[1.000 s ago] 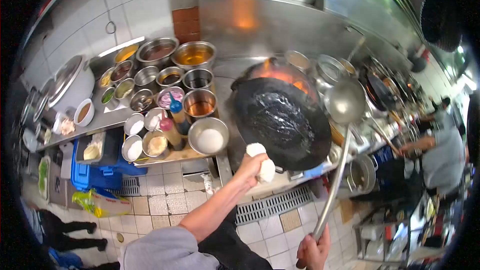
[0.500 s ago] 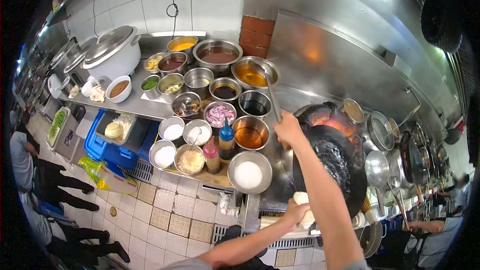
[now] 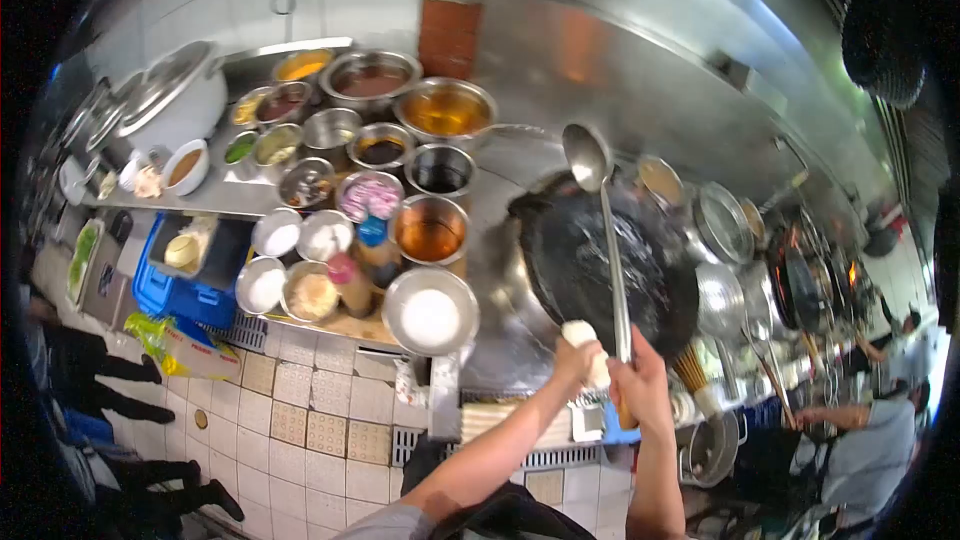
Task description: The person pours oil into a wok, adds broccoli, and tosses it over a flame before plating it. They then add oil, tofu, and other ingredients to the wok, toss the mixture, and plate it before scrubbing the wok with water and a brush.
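Observation:
My right hand is closed round the lower handle of a long metal ladle. The ladle's bowl hangs above the back edge of a large black wok, where dark, shiny liquid shows. At the wok's front edge my left hand grips a folded white cloth. Left of the wok stands a bowl of white powder. A pot of amber liquid sits farther back.
Many sauce and seasoning bowls cover the left counter, with a blue-capped bottle among them. Strainers lie right of the wok. Other people stand at far left and at right, where a co-worker's arm shows.
The ladle has left the amber liquid pot and is now over the wok, my right hand lower and nearer my left. The camera view has shifted, and the flame beside the wok no longer shows.

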The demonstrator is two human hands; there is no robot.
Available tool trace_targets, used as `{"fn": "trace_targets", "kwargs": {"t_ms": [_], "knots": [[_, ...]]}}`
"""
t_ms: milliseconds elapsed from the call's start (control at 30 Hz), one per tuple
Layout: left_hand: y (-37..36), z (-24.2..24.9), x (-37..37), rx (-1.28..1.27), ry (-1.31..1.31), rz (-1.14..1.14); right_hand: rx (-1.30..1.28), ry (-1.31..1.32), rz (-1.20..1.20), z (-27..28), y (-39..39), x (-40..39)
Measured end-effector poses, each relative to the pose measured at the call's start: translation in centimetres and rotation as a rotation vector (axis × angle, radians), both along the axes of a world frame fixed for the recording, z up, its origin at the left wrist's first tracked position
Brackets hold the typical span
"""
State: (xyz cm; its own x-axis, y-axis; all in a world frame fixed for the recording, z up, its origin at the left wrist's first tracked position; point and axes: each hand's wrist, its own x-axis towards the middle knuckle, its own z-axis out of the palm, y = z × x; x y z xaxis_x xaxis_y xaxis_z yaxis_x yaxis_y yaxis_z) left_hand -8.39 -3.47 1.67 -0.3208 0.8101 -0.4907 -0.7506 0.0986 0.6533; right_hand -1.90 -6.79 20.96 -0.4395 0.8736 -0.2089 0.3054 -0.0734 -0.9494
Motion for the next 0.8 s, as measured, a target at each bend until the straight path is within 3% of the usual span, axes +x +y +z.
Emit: {"fn": "trace_targets", "kwargs": {"t_ms": [33, 100, 167, 233, 333, 367, 433, 467, 500, 533, 567, 600, 633, 700, 800], "knots": [[-0.3, 1.9, -0.2, -0.001, -0.005, 0.021, 0.009, -0.082, 0.007, -0.2, -0.5, 2.6], [1.3, -0.9, 1.4, -0.026, 0.043, 0.108, -0.199, -0.054, -0.045, -0.7, 1.4, 6.4], [0.6, 1.4, 1.6, 0.018, -0.049, 0.047, 0.06, -0.152, 0.017, -4.1, 2.3, 8.6], [0.8, 1.5, 2.5, -0.008, -0.104, 0.102, -0.266, 0.05, -0.058, -3.6, 3.2, 10.4], [0.9, 1.0, 3.3, 0.024, -0.114, 0.037, 0.108, -0.221, -0.064, -7.7, 2.7, 10.7], [0.8, 1.2, 2.9, 0.028, -0.107, 0.046, 0.112, -0.214, -0.056, -7.5, 2.9, 10.7], [-0.9, 3.1, 1.9, 0.023, -0.204, -0.164, 0.078, -0.168, 0.006, -5.1, 2.2, 9.7], [-2.3, 3.4, 1.1, 0.046, -0.164, -0.246, 0.088, -0.172, 0.028, -4.7, 2.1, 8.6], [-4.1, 4.6, 0.7, 0.114, -0.062, -0.14, -0.023, 0.015, 0.064, -4.2, 2.1, 7.0], [-6.0, 4.3, 0.0, 0.076, -0.006, -0.158, -0.064, 0.083, 0.133, -3.4, 2.1, 4.8], [-7.9, 2.7, -0.4, 0.203, 0.0, -0.06, -0.111, 0.149, 0.212, -2.6, 2.3, 2.3], [-10.3, 3.1, -1.6, 0.178, 0.2, -0.06, -0.206, 0.246, 0.302, -2.2, 2.6, -0.3], [-12.8, 4.1, -2.4, 0.05, 0.135, -0.015, -0.195, 0.252, 0.356, -1.1, 2.6, -3.8], [-17.6, 3.2, -4.7, 0.056, 0.291, -0.056, -0.349, 0.256, 0.442, 0.0, 3.4, -10.8], [-23.7, 4.6, -7.4, -0.117, 0.351, 0.092, -0.326, 0.224, 0.655, -0.4, 4.7, -21.5]]}}
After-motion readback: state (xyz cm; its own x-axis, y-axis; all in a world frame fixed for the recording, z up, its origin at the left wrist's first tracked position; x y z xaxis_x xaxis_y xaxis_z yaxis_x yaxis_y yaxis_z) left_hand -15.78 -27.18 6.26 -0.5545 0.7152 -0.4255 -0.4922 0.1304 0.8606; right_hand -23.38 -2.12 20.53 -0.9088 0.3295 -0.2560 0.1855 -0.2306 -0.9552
